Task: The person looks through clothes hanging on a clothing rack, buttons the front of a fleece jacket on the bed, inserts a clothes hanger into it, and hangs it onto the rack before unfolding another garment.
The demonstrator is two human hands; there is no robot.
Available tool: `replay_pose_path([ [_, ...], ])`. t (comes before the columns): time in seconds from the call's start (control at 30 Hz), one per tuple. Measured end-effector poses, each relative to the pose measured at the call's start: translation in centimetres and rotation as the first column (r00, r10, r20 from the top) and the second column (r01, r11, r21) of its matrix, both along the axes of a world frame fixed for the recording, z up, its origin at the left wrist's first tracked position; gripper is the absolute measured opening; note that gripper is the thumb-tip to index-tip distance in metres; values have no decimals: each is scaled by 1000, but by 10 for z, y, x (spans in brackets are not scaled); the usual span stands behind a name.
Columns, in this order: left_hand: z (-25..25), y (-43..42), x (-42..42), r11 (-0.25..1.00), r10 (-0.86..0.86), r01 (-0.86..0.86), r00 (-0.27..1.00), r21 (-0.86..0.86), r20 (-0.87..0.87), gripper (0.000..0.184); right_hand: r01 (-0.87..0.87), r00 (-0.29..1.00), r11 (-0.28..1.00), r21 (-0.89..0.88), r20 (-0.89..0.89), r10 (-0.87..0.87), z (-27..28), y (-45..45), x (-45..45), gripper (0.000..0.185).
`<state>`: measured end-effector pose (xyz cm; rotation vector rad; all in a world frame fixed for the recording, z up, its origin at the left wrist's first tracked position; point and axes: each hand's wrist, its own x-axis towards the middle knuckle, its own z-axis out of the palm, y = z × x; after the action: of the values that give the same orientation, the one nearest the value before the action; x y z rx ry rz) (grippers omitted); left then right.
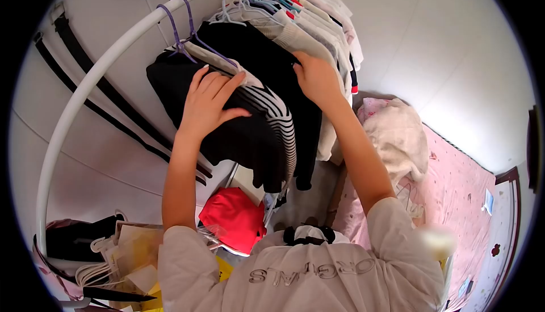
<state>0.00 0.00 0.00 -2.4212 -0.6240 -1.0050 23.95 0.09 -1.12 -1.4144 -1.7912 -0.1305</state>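
Note:
My left hand [210, 105] lies with its fingers spread and thumb apart over a black garment [235, 142]. Its fingertips touch the collar of a black-and-white striped shirt [278, 113] just behind. Both garments hang from purple hangers [180, 45] on a curved white rail [102, 65]. Farther along, my right hand [318, 82] has thumb and curled fingers at the shoulder of a black sweater [261, 48], which is on a pale hanger [225, 14]. The lower fingers of this hand are partly hidden. A beige knit sweater [295, 38] hangs right behind the black one.
Several light garments [335, 25] crowd the rail's far end. Two black belts [93, 79] hang on the left wall. Below are a red cloth item [235, 215], spare white hangers [99, 275] and a pink bed [451, 198] with a beige blanket [397, 133].

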Motion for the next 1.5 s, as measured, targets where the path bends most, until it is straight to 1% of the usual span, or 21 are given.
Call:
replay_pose_path([
  [0.07, 2, -1, -10, 1000, -15, 15, 999, -2, -38, 61, -26, 1000, 1000, 3, 1, 26, 0, 5, 2, 21],
  [0.17, 5, -15, -19, 996, -79, 82, 990, 21, -119, 59, -109, 994, 994, 19, -8, 109, -3, 0, 2, 21],
  [0.3, 9, -35, -15, 990, -136, 135, 990, -32, -46, 57, -133, 991, 991, 35, -2, 133, -3, -1, 4, 21],
  [0.37, 16, -35, -11, 988, -152, 150, 988, -46, -42, 55, -129, 991, 991, 28, -18, 130, 0, -3, -2, 21],
  [0.4, 19, -34, -9, 985, -164, 163, 986, -52, -28, 55, -171, 984, 983, 66, -40, 174, 2, -8, -5, 23],
  [0.43, 20, -33, -7, 983, -176, 175, 984, -58, -14, 54, -182, 981, 982, 53, -51, 185, 2, -12, -7, 23],
  [0.53, 23, -28, 2, 987, -145, 149, 987, -58, 70, 47, -223, 971, 975, 18, -88, 224, 3, -25, -13, 22],
  [0.63, 34, -26, 16, 998, -6, 7, 1000, -60, 22, 42, -228, 967, 974, 17, -113, 228, 0, -33, -17, 22],
  [0.67, 36, -23, 20, 998, 24, -24, 1000, -53, 0, 36, -226, 968, 974, 8, -112, 226, -1, -32, -17, 21],
  [0.77, 39, -17, 26, 997, 29, -35, 995, -65, -94, 33, -212, 970, 977, -20, -127, 208, 1, -31, -16, 21],
  [0.87, 47, -19, 27, 965, -9, -38, 985, -261, -174, 27, -235, 968, 970, -60, -109, 228, 4, -30, -9, 23],
  [0.97, 53, -19, 20, 948, -20, -64, 966, -313, -258, 25, -267, 924, 955, 129, -246, 292, 3, -28, -3, 32],
  [1.0, 55, -20, 19, 947, -39, -37, 972, -318, -231, 26, -163, 964, 965, 206, -177, 200, 4, -24, 3, 35],
  [1.07, 53, -17, 20, 956, -6, -43, 986, -290, -166, 28, 34, 998, 931, 363, -61, -13, 10, -9, 20, 41],
  [1.17, 52, -14, 26, 953, 55, -86, 992, -292, -112, 32, 186, 981, 961, 206, 12, -192, -3, 13, 39, 43],
  [1.2, 52, -11, 30, 957, 70, -92, 994, -274, -88, 33, 156, 987, 962, 227, 11, -162, -7, 15, 42, 41],
  [1.23, 53, -8, 33, 963, 86, -99, 994, -252, -60, 34, 167, 986, 967, 192, -21, -166, -11, 15, 44, 40],
  [1.3, 55, -4, 41, 968, 88, -103, 993, -229, -75, 35, 184, 981, 975, 125, -82, -174, -19, 9, 49, 39],
  [1.33, 54, -1, 44, 973, 79, -93, 994, -211, -73, 35, 185, 977, 974, 130, -134, -167, -25, 2, 51, 38],
  [1.43, 54, 7, 55, 987, 45, -58, 995, -149, -92, 37, 79, 932, 997, -7, -354, -77, -44, -25, 48, 35],
  [1.5, 52, 10, 62, 993, 12, -29, 990, -118, -141, 38, 82, 955, 996, -24, -285, -86, -75, -33, 59, 34],
])
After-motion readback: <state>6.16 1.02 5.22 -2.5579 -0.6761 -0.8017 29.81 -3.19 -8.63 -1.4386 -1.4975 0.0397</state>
